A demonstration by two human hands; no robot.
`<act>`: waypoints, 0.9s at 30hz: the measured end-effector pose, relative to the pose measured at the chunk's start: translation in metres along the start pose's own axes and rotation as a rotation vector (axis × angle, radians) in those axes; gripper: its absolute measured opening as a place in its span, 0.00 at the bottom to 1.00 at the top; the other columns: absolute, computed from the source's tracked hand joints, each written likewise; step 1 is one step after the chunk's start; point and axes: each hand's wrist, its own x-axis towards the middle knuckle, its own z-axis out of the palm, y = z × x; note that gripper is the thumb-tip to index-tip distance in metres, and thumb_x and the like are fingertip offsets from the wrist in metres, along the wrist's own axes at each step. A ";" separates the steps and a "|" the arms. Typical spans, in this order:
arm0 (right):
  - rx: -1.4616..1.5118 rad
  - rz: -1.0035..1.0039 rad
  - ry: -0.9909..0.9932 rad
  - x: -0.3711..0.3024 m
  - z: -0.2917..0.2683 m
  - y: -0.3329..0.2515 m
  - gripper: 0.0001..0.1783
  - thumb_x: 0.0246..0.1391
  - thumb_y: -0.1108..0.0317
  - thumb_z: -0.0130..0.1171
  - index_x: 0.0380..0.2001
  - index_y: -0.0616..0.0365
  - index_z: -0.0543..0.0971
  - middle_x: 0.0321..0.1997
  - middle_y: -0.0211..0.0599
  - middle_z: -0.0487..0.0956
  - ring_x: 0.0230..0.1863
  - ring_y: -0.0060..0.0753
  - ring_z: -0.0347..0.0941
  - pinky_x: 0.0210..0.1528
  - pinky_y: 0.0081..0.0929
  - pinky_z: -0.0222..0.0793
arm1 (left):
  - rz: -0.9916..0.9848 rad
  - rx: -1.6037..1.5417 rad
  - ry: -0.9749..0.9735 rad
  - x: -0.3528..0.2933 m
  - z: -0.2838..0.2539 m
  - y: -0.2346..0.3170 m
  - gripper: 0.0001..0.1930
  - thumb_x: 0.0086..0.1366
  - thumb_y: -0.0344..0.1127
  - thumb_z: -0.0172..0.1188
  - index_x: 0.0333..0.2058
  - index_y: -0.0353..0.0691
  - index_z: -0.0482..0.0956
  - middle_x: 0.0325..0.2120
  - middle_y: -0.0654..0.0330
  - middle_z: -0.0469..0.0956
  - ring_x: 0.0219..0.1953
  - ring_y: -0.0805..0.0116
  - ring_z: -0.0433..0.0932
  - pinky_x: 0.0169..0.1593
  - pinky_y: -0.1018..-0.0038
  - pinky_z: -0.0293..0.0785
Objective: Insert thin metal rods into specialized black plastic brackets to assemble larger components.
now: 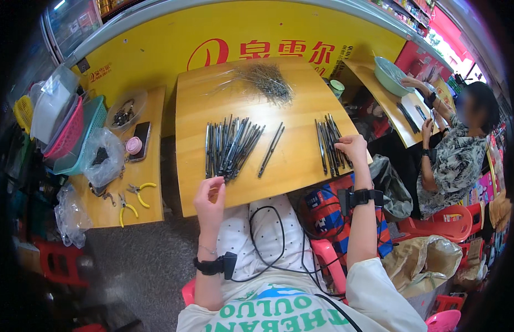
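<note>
Grip of the left hand (210, 198) is curled at the near end of a larger bundle of black rods (232, 146). Grip of the right hand (354, 148) is bent over the right side of a smaller bundle (329, 146). Whether either grasps a rod cannot be told. Between both grips lie separate rods (270, 152); farther ahead, wiry strands (270, 83) cover part of the worktop (207, 102).

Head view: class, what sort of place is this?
Probably a small hand-work spot in or beside a shop: dark rods are bunched on the wooden table, yellow-handled pliers lie on the side table, and packed shelves show at the upper right.
</note>
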 end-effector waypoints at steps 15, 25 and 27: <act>0.785 0.040 -0.230 0.043 0.105 -0.135 0.10 0.46 0.70 0.62 0.33 0.64 0.82 0.26 0.36 0.81 0.22 0.21 0.75 0.26 0.15 0.71 | 0.371 0.314 -0.210 0.024 0.082 0.019 0.17 0.53 0.29 0.62 0.42 0.35 0.71 0.35 0.52 0.73 0.38 0.51 0.73 0.42 0.65 0.71; 0.043 -0.627 -0.295 0.090 0.197 -0.235 0.14 0.47 0.70 0.59 0.39 0.61 0.80 0.40 0.46 0.78 0.42 0.50 0.74 0.48 0.36 0.69 | 0.296 0.301 -0.139 0.020 0.078 0.014 0.10 0.57 0.26 0.57 0.38 0.32 0.72 0.33 0.50 0.73 0.38 0.50 0.72 0.42 0.64 0.70; -0.089 -0.965 -0.339 0.096 0.216 -0.247 0.17 0.48 0.73 0.55 0.44 0.59 0.77 0.52 0.46 0.73 0.53 0.48 0.68 0.53 0.36 0.66 | 0.297 0.322 -0.132 0.019 0.078 0.012 0.10 0.57 0.26 0.56 0.38 0.32 0.71 0.34 0.50 0.73 0.39 0.50 0.72 0.41 0.64 0.70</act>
